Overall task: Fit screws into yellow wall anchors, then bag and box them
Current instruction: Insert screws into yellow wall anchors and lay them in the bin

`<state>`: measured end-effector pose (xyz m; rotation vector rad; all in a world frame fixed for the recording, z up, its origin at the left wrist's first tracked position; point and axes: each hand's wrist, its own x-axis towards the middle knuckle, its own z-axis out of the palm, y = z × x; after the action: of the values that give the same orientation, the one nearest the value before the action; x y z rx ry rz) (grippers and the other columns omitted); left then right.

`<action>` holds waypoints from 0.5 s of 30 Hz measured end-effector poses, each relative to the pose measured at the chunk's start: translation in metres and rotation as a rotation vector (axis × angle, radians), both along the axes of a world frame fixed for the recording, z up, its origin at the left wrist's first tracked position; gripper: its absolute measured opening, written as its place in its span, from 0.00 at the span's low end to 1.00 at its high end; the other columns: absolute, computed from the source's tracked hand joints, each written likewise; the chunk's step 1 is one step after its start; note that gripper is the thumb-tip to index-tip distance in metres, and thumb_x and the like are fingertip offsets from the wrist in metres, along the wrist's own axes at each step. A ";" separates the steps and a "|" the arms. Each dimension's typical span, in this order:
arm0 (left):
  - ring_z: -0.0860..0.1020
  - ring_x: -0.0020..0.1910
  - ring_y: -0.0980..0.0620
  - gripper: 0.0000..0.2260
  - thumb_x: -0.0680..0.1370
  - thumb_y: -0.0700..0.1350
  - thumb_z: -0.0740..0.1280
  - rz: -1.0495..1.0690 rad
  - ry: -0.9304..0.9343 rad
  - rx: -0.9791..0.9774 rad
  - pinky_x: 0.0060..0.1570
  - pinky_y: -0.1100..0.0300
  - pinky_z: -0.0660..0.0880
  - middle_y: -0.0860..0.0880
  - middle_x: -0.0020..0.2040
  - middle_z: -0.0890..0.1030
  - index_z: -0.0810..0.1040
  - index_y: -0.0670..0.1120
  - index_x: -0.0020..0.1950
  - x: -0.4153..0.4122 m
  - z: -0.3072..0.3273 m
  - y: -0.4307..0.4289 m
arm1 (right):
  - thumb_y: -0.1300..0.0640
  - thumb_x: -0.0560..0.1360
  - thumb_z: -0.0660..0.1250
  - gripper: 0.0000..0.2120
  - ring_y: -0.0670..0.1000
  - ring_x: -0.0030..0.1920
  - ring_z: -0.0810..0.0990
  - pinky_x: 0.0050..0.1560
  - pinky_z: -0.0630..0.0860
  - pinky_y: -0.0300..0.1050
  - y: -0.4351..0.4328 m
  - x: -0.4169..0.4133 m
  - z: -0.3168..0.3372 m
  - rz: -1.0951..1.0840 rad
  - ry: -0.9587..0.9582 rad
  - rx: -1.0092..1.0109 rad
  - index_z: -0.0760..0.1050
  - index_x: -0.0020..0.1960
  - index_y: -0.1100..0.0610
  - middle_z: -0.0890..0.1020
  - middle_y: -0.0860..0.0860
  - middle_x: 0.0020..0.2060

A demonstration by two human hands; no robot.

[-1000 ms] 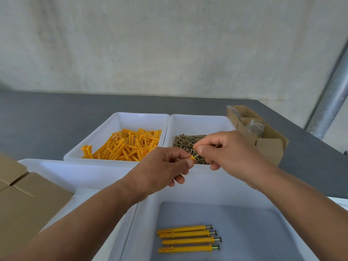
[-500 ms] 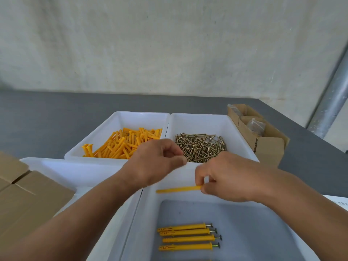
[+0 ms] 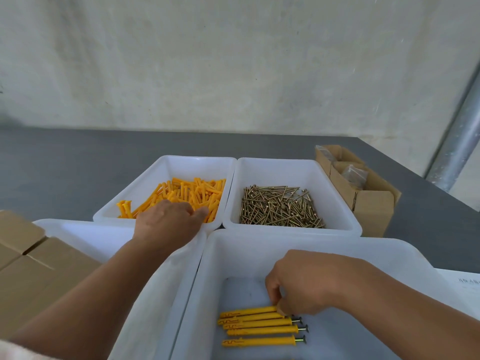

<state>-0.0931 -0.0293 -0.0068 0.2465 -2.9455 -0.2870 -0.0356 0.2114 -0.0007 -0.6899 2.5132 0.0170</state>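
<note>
Reaching into the far-left bin (image 3: 166, 165), the left hand (image 3: 166, 222) lay on loose yellow anchors (image 3: 194, 190), fingers hidden, grip unclear. Screws (image 3: 278, 206) filled the next bin (image 3: 285, 167). The right hand (image 3: 306, 284) pinched one slotted anchor (image 3: 246, 311) beside four screw-fitted ones (image 3: 259, 331) in the near bin (image 3: 259, 245).

- Loose anchors (image 3: 192, 193): orange-yellow, in a white bin (image 3: 181, 162).
- Screws (image 3: 278, 206): brassy gold, in a second white bin (image 3: 275, 170).
- Fitted anchors (image 3: 257, 331): yellow, with a dark zigzag line near one end and dark screw heads at the other.
- Near bin (image 3: 259, 255): white walls, grey floor.
- Cardboard boxes (image 3: 374, 211): plain brown.
- Surface (image 3: 65, 162): dark grey.
- Wall (image 3: 207, 61): mottled off-white.
- Pipe (image 3: 459, 141): silvery grey.
</note>
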 end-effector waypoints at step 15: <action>0.73 0.41 0.52 0.22 0.80 0.63 0.51 -0.048 -0.018 -0.039 0.40 0.57 0.66 0.55 0.38 0.76 0.81 0.54 0.46 -0.004 -0.001 0.003 | 0.37 0.81 0.46 0.27 0.48 0.37 0.71 0.37 0.67 0.45 0.045 -0.048 0.007 -0.355 0.527 -0.324 0.66 0.33 0.54 0.70 0.48 0.34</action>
<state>-0.0973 -0.0267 -0.0079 0.1744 -2.9750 -0.2344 -0.0834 0.2565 0.0059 -0.3777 3.1581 -0.3898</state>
